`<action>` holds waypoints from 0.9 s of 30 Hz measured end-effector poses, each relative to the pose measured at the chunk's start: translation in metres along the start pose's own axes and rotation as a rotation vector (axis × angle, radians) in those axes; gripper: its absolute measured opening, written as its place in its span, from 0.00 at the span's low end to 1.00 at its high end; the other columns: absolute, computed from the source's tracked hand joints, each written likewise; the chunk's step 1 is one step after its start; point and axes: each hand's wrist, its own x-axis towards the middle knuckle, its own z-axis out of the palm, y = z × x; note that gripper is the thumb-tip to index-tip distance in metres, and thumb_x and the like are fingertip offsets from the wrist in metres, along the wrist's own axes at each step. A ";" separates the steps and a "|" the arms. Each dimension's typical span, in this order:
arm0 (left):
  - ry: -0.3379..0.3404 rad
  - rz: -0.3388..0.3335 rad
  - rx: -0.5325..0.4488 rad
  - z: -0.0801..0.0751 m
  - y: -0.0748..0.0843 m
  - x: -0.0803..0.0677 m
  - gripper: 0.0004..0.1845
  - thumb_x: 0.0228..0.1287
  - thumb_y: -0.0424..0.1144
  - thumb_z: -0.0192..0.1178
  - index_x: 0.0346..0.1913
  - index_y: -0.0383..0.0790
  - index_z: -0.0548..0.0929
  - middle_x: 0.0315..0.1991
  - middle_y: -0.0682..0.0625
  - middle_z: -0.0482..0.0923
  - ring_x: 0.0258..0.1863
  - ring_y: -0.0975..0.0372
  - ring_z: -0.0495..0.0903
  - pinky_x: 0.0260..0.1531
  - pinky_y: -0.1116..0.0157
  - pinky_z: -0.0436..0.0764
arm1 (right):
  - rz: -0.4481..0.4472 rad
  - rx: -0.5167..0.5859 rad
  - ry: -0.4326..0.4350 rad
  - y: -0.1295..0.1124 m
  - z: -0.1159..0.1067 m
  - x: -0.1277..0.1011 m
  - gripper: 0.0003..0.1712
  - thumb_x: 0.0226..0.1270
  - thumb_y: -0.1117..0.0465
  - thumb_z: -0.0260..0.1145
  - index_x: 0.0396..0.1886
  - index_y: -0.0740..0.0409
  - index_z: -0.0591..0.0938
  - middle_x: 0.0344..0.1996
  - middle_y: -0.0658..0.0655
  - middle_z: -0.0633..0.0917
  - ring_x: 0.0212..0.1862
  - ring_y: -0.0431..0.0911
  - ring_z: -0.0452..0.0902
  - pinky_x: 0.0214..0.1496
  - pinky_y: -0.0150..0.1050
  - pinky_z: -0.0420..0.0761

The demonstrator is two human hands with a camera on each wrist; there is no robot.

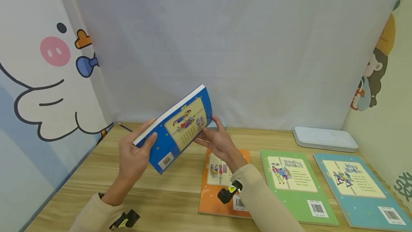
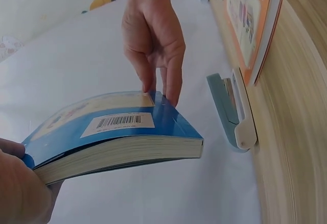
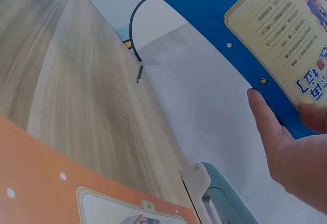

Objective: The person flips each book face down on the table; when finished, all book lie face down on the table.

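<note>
A thick blue book (image 1: 186, 124) is held tilted above the wooden table, its back cover with picture panel and barcode facing up. My left hand (image 1: 132, 156) grips its left end, thumb lying on the cover and fingers hidden behind. At the far right edge, my right hand (image 1: 220, 140) pinches the book, with the thumb on the cover side. In the left wrist view the page block of the book (image 2: 122, 155) bows slightly and a small gap shows under the cover. Beneath the right forearm lies an orange book (image 1: 209, 196), partly covered by the arm.
Right of the orange book lie a green book (image 1: 299, 203) and a light blue book (image 1: 357, 203), both flat. A pale flat case (image 1: 325, 139) rests at the back right. Near the wall stands a stapler (image 2: 225, 106), and a dark pencil (image 1: 124, 127) lies at the back left.
</note>
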 end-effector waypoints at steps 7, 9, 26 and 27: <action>-0.042 0.064 0.059 0.003 -0.001 -0.001 0.21 0.69 0.23 0.57 0.63 0.29 0.78 0.53 0.28 0.82 0.43 0.38 0.86 0.33 0.61 0.88 | 0.021 0.038 0.042 0.003 -0.001 -0.001 0.36 0.75 0.72 0.54 0.74 0.43 0.55 0.49 0.63 0.82 0.45 0.51 0.86 0.63 0.58 0.78; -0.044 0.076 0.058 0.004 0.000 -0.002 0.21 0.69 0.23 0.57 0.63 0.29 0.77 0.52 0.27 0.82 0.42 0.35 0.85 0.32 0.61 0.88 | 0.022 0.044 0.056 0.004 -0.001 -0.001 0.35 0.76 0.73 0.53 0.74 0.43 0.55 0.51 0.65 0.80 0.45 0.52 0.86 0.64 0.59 0.77; -0.313 0.027 0.007 -0.001 0.003 0.002 0.26 0.68 0.27 0.59 0.68 0.33 0.73 0.57 0.29 0.78 0.47 0.37 0.84 0.37 0.60 0.87 | 0.060 0.098 0.122 0.007 -0.005 -0.004 0.38 0.74 0.76 0.51 0.75 0.43 0.53 0.56 0.68 0.73 0.53 0.58 0.80 0.65 0.59 0.75; -0.339 0.028 0.009 -0.003 0.003 0.003 0.27 0.69 0.27 0.58 0.70 0.34 0.71 0.58 0.28 0.77 0.47 0.37 0.84 0.37 0.60 0.88 | 0.060 0.101 0.123 0.007 -0.005 -0.005 0.38 0.74 0.76 0.51 0.74 0.43 0.53 0.56 0.69 0.73 0.53 0.58 0.80 0.65 0.59 0.75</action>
